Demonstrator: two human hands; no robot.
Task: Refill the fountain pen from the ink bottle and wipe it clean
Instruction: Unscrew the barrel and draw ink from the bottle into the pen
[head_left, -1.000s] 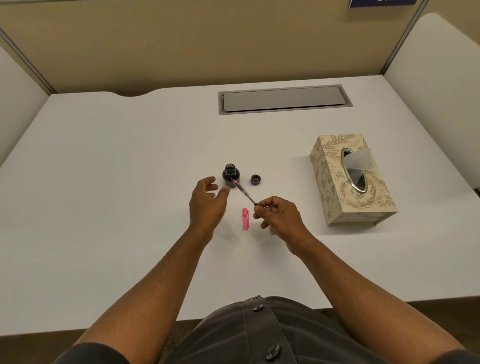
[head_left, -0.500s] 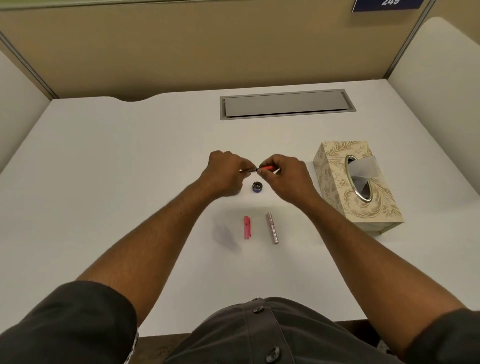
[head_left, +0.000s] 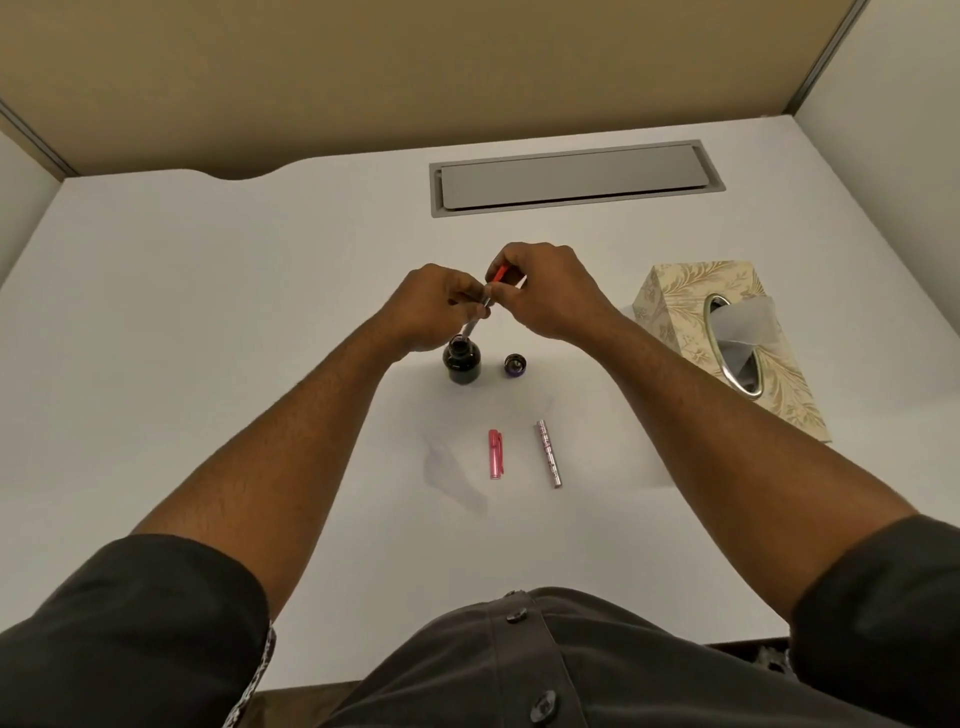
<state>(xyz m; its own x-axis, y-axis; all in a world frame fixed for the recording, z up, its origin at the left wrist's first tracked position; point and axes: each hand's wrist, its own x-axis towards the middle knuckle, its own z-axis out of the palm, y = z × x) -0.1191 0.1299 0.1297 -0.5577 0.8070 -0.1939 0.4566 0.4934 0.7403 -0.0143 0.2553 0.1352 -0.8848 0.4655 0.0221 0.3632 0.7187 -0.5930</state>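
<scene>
Pen (head_left: 475, 325) light, thin, slick; nib down in open ink bottle (head_left: 462, 361) mid-table. Left hand (head_left: 434, 306) pinches its middle, right hand (head_left: 540, 291) pinches the red end. Bottle glass, tippy.

glossy dark glass ink bottle (head_left: 462, 360), matt white table (head_left: 208, 322)
</scene>
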